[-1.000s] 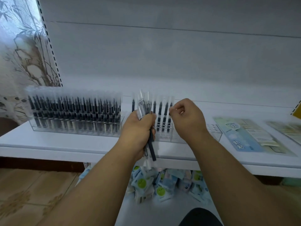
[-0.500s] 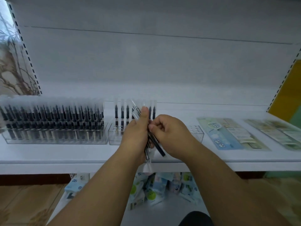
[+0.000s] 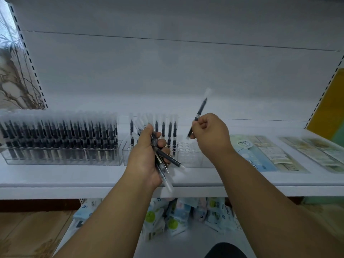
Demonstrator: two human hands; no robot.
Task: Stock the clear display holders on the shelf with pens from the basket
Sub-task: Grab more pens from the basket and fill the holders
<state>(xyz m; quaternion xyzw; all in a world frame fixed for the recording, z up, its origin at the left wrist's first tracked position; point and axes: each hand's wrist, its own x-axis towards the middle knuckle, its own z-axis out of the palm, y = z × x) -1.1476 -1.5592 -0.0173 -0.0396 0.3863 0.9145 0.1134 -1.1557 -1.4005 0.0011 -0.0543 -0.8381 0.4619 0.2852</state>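
My left hand (image 3: 147,155) grips a bundle of several black pens with clear caps (image 3: 165,161) just in front of the shelf. My right hand (image 3: 210,135) pinches a single pen (image 3: 199,113), tilted with its cap up and to the right, above the open holes of a clear holder (image 3: 188,151). That holder has several pens standing in its left part (image 3: 168,131). To the left, a second clear holder (image 3: 61,140) is packed full of upright pens. No basket is in view.
Both holders stand on a white shelf (image 3: 74,175) with a white back panel. Flat printed packets (image 3: 260,153) lie on the shelf to the right. Below the shelf is a pile of small blue and green packs (image 3: 178,216). A yellow panel (image 3: 329,101) stands at far right.
My right hand has drawn one pen out of the bundle and lifted it up and to the right. My left hand still holds the bundle, a little lower.
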